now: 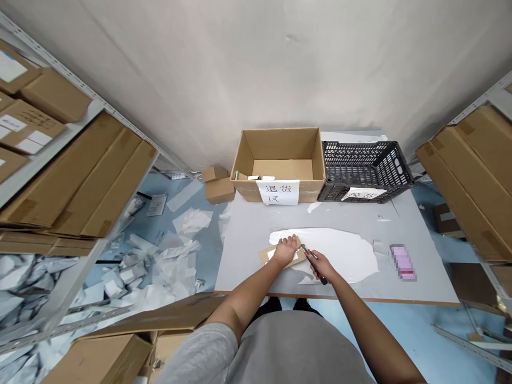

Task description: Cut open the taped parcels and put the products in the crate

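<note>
A small flat cardboard box (264, 257) with a white label lies near the front edge of the table. My left hand (285, 250) presses on top of it, fingers curled over its upper side. In my right hand (320, 264) is a box cutter (315, 266), black with some red, held at a slant. Its tip meets the box's right end, close to my left fingers; whether the blade is cutting in cannot be seen. Under the box and to its right spreads a torn white sheet (344, 253) on the table.
At the table's back stand an open cardboard box (278, 185) with a paper sign and a few small items, and a black plastic crate (368, 170). A blurred pink object (403, 262) lies right on the grey table (432, 277). Shelves with cartons (80, 181) flank both sides; paper scraps litter the left floor.
</note>
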Motion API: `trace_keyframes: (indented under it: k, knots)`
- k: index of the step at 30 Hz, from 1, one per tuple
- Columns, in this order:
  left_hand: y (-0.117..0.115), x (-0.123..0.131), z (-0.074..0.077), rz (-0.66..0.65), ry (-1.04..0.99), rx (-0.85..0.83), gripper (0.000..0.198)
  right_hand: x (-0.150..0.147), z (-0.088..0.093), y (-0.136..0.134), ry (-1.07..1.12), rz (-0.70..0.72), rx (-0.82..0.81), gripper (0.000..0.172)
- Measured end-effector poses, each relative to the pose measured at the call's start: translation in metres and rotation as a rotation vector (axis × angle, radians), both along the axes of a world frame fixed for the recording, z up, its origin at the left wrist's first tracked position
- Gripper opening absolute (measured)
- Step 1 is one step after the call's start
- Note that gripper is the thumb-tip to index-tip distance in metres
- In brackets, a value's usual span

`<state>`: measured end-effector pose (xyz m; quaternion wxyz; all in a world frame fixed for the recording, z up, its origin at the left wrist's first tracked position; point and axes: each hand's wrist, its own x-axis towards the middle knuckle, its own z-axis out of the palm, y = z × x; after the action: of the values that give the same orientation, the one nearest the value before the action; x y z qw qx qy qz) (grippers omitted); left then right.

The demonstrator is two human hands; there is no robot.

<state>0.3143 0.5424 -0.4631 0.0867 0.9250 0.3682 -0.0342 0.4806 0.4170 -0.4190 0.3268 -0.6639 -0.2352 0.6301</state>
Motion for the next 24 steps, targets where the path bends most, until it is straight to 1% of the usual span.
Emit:
trace_keyframes:
  k: [3, 5, 7, 10, 13, 15, 17, 19, 21, 24]
  knots:
    - [0.000, -0.001, 0.000, -0.005, -0.021, 0.016, 0.053, -0.001, 0.003, 0.000, -0.021, 0.004, -0.005, 0.045]
    - [0.001, -0.003, 0.001, -0.016, -0.033, 0.025, 0.056, -0.003, 0.004, 0.007, -0.052, -0.017, -0.001, 0.043]
    - [0.001, -0.005, 0.004, -0.018, -0.046, 0.017, 0.061, -0.006, 0.005, 0.016, -0.103, -0.027, 0.010, 0.041]
    - [0.004, -0.007, 0.012, 0.007, -0.082, -0.039, 0.061, -0.003, 0.008, 0.022, -0.184, 0.010, 0.009, 0.037]
    - [0.006, -0.009, 0.023, 0.060, -0.135, -0.131, 0.059, 0.008, 0.009, 0.010, -0.171, 0.071, -0.034, 0.036]
    - [0.004, -0.010, 0.030, 0.090, -0.184, -0.146, 0.059, 0.017, 0.009, -0.004, -0.107, 0.082, -0.046, 0.038]
    - [-0.002, -0.013, 0.037, 0.089, -0.236, -0.111, 0.060, 0.023, 0.008, -0.015, -0.060, 0.025, -0.025, 0.042]
    - [-0.012, -0.018, 0.042, 0.056, -0.271, -0.087, 0.060, 0.025, 0.007, -0.018, -0.058, -0.074, 0.012, 0.048]
    - [-0.022, -0.023, 0.044, 0.029, -0.281, -0.104, 0.062, 0.022, 0.007, -0.012, -0.079, -0.145, 0.047, 0.052]
    - [-0.031, -0.030, 0.044, 0.020, -0.277, -0.139, 0.067, 0.011, 0.007, 0.013, -0.134, -0.175, 0.073, 0.051]
